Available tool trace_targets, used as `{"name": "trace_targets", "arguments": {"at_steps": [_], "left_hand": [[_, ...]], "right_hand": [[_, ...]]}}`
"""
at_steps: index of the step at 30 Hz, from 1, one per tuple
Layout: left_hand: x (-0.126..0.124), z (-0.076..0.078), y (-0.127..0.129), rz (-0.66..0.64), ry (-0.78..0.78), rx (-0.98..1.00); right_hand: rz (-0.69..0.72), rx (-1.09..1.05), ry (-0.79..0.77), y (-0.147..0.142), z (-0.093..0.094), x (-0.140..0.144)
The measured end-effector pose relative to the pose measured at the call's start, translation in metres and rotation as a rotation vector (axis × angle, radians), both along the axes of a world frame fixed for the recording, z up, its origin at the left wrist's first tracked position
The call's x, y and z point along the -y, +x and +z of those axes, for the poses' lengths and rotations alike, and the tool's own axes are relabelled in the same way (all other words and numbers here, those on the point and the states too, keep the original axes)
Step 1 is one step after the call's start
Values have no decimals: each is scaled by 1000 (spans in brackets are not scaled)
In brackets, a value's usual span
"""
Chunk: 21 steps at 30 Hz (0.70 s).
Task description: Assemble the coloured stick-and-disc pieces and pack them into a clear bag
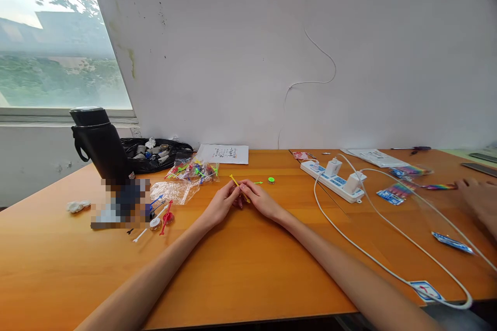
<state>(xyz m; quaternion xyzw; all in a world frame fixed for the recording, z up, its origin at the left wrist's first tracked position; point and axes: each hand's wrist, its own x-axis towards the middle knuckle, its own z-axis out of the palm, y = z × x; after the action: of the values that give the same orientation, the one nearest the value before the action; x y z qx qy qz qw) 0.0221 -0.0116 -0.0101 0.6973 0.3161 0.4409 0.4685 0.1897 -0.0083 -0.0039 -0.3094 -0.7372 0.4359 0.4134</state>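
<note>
The left hand [222,202] and right hand [259,199] both pinch 1 thin yellow stick [237,184], long and tilted.

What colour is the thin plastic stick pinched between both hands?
Yellow: the thin plastic stick shows best in the head view, slanting up-left from the fingertips.

Bright, even daylight pours in from the window [58,36] at upper left, which is washed out to haze. The orange table [248,269] shows soft sheen and faint shadows (nothing harsh). Edges bow with wide-angle distortion; a pixelated patch [122,201] sits left.
</note>
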Motion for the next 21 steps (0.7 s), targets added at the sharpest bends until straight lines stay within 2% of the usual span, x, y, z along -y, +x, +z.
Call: {"name": "trace_targets", "arguments": {"at_steps": [7, 13, 21], "left_hand": [[-7, -2, -2, 147, -94, 146], [-7, -1, -3, 153, -77, 147], [-6, -1, -5, 214, -80, 125]], "right_hand": [[-84, -19, -59, -2, -8, -3], [-138, -14, -40, -1, -5, -1], [-251, -224, -18, 1, -9, -11]]}}
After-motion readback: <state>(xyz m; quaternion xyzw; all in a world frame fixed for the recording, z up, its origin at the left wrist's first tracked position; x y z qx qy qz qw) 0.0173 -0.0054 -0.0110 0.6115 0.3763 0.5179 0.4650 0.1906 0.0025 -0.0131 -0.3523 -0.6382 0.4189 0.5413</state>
